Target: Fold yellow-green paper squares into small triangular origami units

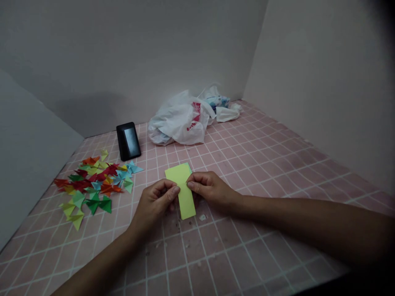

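A strip of yellow-green folded paper (186, 201) is held between my two hands at the middle of the view. My left hand (159, 197) pinches its left edge with thumb and forefinger. On the opposite edge, my right hand (212, 190) has a like pinch at about the same height. A bluish-green edge shows at the paper's upper right; whether that is a second sheet I cannot tell. Off to the left lies a loose pile of folded paper cranes (106, 189) in red, orange, yellow, green and light blue.
A black device with a screen (130, 142) stands tilted near the back wall. Crumpled white plastic bags (182, 119) lie right of it. Pink checked cloth (262, 164) covers the surface, with small scraps (202, 217) near my hands. Walls rise at the left, back and right.
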Demonstrator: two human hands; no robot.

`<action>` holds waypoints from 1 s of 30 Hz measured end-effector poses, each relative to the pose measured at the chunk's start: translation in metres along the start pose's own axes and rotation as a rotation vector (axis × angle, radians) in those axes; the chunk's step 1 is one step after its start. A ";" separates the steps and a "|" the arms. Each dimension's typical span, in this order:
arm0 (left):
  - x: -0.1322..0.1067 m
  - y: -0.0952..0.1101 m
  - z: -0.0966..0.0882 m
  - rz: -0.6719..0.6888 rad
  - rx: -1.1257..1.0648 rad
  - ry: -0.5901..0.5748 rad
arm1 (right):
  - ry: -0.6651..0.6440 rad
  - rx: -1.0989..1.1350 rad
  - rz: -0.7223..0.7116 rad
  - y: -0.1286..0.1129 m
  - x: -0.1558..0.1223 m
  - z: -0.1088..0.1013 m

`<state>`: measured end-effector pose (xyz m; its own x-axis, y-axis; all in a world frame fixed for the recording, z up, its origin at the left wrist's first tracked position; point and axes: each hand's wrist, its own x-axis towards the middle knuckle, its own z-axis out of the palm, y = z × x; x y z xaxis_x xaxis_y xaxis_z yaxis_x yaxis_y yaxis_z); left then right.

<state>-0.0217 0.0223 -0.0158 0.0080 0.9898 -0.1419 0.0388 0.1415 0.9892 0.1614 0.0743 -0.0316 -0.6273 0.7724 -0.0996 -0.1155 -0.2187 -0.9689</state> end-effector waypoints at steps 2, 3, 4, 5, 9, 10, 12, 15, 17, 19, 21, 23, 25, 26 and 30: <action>0.000 0.001 -0.001 0.001 0.009 -0.011 | -0.013 -0.007 0.001 0.000 0.000 0.000; 0.000 0.002 -0.001 -0.001 0.013 -0.019 | -0.022 -0.010 0.001 0.001 0.000 0.000; 0.000 0.003 -0.001 -0.003 0.019 -0.025 | -0.029 -0.013 -0.001 0.001 0.000 0.000; 0.000 0.004 -0.001 -0.006 0.029 -0.030 | -0.034 -0.016 -0.003 0.001 0.001 -0.001; 0.000 0.003 0.001 -0.002 0.052 -0.026 | -0.059 -0.015 0.000 0.002 0.002 -0.001; 0.000 0.002 0.001 0.006 0.056 -0.019 | -0.067 -0.011 0.001 0.002 0.002 -0.001; 0.000 0.001 0.002 0.036 0.093 -0.009 | -0.079 -0.007 0.001 0.002 0.003 0.000; -0.002 0.001 0.002 0.098 0.202 -0.007 | -0.086 -0.039 0.001 0.002 0.001 0.001; -0.003 0.001 0.002 0.123 0.238 -0.003 | -0.085 -0.084 -0.011 0.001 0.000 0.000; -0.003 0.001 0.001 0.119 0.215 0.006 | -0.076 -0.127 -0.035 0.001 0.000 0.000; -0.003 0.000 0.001 0.098 0.164 0.002 | -0.075 -0.125 -0.043 0.001 0.000 -0.001; -0.002 0.000 0.001 0.071 0.114 -0.010 | -0.083 -0.086 -0.041 0.002 0.001 -0.002; -0.001 -0.001 0.000 0.054 0.095 -0.024 | -0.097 -0.046 -0.035 0.002 0.001 -0.002; -0.001 -0.001 0.000 0.052 0.100 -0.034 | -0.103 -0.034 -0.027 0.002 0.001 -0.001; -0.003 -0.002 -0.001 0.084 0.148 -0.065 | -0.117 -0.056 0.001 0.000 -0.001 0.000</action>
<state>-0.0224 0.0190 -0.0171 0.0822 0.9945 -0.0655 0.1815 0.0497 0.9821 0.1619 0.0734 -0.0318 -0.7132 0.6967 -0.0768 -0.0734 -0.1833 -0.9803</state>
